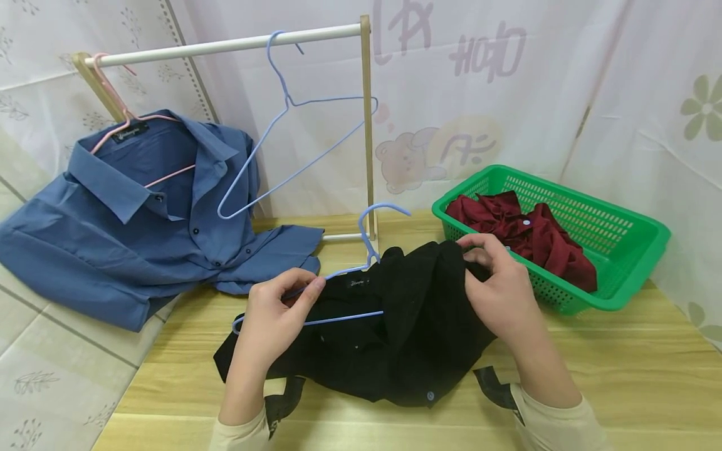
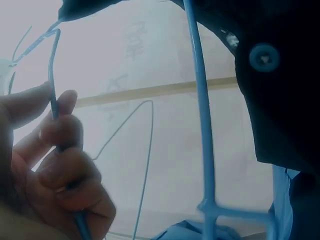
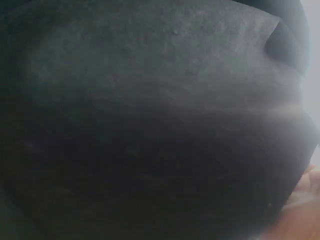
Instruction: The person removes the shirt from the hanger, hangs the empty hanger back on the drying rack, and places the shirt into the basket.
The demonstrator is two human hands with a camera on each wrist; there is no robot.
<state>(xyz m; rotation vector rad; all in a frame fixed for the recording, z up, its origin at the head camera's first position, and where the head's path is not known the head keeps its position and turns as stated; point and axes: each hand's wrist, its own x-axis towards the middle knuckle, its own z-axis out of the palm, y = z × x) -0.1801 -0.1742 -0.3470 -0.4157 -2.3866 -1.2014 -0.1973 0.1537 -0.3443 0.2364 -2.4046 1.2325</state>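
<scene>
A black shirt [image 1: 350,363] with a collar label and buttons is spread over a light blue hanger [image 1: 344,318], low over the table. My left hand [image 1: 276,316] grips the hanger's upper arm at the left; the left wrist view shows fingers and thumb curled round the thin blue bar. At the shirt's right shoulder, my right hand [image 1: 502,291] pinches the black cloth between thumb and fingers. The hanger's right end is hidden under the fabric, while its hook rises above the collar. Black cloth [image 3: 150,125] fills most of the right wrist view.
To the left, a blue shirt [image 1: 169,219] hangs by a pink hanger [image 1: 115,100] on the rack's white rail [image 1: 225,46]. Another blue hanger [image 1: 254,160] hangs bare beside it. A green basket [image 1: 626,269] at the right holds a dark red garment [image 1: 541,235].
</scene>
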